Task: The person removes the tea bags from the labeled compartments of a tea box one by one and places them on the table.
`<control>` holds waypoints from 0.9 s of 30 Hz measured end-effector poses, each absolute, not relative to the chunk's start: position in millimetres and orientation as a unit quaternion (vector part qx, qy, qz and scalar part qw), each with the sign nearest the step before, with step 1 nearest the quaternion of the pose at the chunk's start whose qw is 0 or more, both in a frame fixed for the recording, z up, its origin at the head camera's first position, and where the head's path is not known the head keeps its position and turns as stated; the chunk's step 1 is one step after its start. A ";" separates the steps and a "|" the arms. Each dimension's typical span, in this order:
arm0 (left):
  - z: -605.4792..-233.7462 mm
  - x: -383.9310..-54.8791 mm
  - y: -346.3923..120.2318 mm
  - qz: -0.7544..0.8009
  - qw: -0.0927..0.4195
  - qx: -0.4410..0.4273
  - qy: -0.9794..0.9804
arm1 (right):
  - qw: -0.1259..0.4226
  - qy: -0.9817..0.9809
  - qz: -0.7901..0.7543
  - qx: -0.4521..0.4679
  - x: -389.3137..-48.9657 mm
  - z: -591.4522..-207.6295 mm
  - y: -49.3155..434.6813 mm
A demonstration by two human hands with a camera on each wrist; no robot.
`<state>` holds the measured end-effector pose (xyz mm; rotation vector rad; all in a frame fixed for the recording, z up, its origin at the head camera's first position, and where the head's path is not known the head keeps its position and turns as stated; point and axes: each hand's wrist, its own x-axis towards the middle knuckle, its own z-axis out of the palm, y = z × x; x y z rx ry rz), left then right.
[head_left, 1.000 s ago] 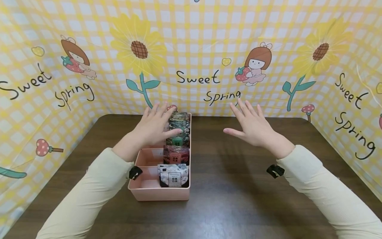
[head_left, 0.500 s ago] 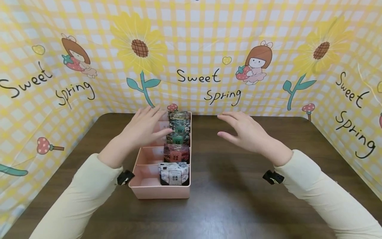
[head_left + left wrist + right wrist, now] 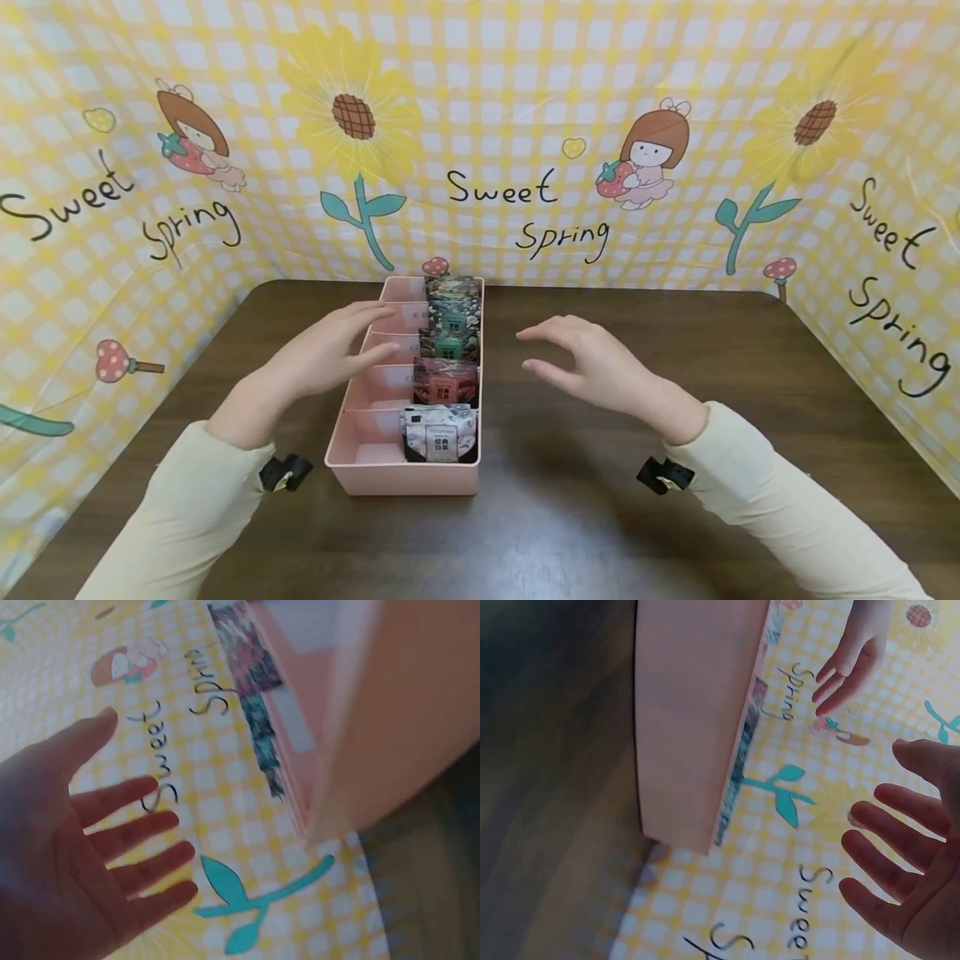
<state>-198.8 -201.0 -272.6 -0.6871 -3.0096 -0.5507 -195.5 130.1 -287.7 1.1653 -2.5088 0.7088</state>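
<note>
My left hand (image 3: 318,358) hovers at the left side of the pink divided box (image 3: 405,479), fingers extended and loosely spread, with nothing in them. My right hand (image 3: 596,367) hangs above the brown table (image 3: 570,533), just apart from the box's right wall, fingers gently bent, thumb well away from them, holding nothing either.

The box sits lengthwise between my hands on the tabletop, its far end near the checked cloth (image 3: 510,108). Its crosswise dividers look meant to keep each kind separate: white tea sachets (image 3: 441,433) in the nearest compartment, red sachets (image 3: 445,383) behind them, green sachets (image 3: 447,346) next, more dark ones farther back. All stand upright along the right side, probably steadied by that wall, labels facing me so they're easily read.
</note>
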 end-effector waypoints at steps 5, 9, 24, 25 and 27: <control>-282.8 -196.5 -213.8 -0.196 0.011 -0.218 -0.956 | 0.123 -0.852 0.285 0.421 -194.9 -300.2 123.4; -293.3 -195.9 -220.9 -0.206 0.019 -0.217 -0.954 | 0.103 -0.844 0.315 0.423 -192.8 -309.4 118.2; -324.2 -202.9 -235.1 -0.230 0.012 -0.206 -0.951 | 0.074 -0.821 0.371 0.428 -187.0 -334.5 100.3; -324.6 -203.1 -235.4 -0.229 0.012 -0.207 -0.951 | 0.073 -0.820 0.373 0.427 -187.0 -335.8 99.3; -324.9 -202.7 -235.7 -0.227 0.011 -0.210 -0.951 | 0.070 -0.821 0.374 0.426 -186.8 -338.2 97.4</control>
